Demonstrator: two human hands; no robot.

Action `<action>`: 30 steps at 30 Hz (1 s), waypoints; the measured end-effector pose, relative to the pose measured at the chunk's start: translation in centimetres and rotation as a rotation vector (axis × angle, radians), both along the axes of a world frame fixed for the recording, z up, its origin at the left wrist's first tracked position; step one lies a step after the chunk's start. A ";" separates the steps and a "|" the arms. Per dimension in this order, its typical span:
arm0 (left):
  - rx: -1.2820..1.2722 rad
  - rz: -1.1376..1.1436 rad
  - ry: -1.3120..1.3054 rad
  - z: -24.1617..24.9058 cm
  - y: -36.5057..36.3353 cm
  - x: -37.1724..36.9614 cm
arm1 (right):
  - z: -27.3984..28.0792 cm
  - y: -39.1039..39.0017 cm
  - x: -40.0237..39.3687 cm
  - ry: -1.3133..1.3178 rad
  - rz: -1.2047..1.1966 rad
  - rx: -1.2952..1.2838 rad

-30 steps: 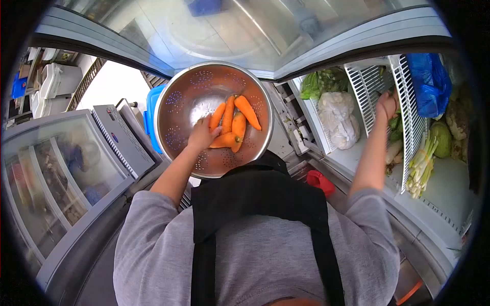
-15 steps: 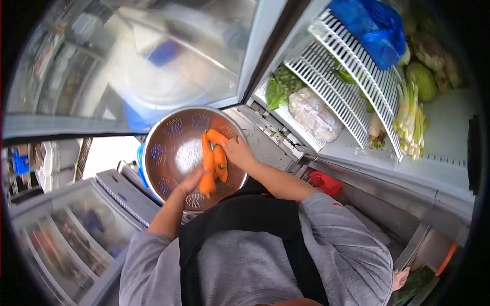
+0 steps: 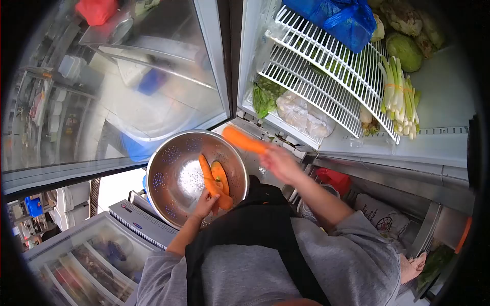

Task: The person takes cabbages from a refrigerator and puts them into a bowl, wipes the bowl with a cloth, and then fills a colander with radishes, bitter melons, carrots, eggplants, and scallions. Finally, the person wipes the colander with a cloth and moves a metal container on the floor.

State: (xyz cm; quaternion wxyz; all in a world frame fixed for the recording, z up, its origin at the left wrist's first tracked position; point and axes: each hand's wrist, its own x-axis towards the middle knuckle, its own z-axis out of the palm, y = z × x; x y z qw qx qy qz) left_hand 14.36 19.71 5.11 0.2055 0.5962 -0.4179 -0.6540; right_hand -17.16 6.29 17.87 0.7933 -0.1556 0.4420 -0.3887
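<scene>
A metal colander [image 3: 168,196] with punched holes sits in front of my body, held at an angle facing me. Inside it lie several orange carrots, among them a long one [image 3: 205,167] and a shorter one [image 3: 220,176]. My left hand [image 3: 206,203] reaches into the colander, its fingers closed around the lower end of the long carrot. Raised beyond the colander's right rim, my right hand [image 3: 279,162] grips another carrot [image 3: 242,139] by one end. That hand is slightly blurred by motion.
An open fridge on the right has white wire shelves [image 3: 316,84], spring onions [image 3: 398,97], a cabbage [image 3: 404,52] and a blue bag [image 3: 337,20]. Its glass door [image 3: 153,117] stands open at the left. A red bag [image 3: 334,178] lies below the fridge.
My right hand has lifted a carrot out of the colander and moved right, toward the fridge. My left hand has stayed in the colander, slightly lower. The view has shifted a little.
</scene>
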 end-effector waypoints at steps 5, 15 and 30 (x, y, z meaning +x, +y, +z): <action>0.192 0.602 0.488 -1.9 0.3 1.0 | 3.8 -7.7 -5.8 0.254 -0.417 -0.534; 0.157 0.609 0.652 5.1 -2.8 0.2 | 0.0 -34.2 -5.3 -0.202 -0.776 -0.494; 0.056 0.202 0.918 11.9 -15.6 -12.6 | 1.3 -0.1 3.4 0.134 -0.219 -0.466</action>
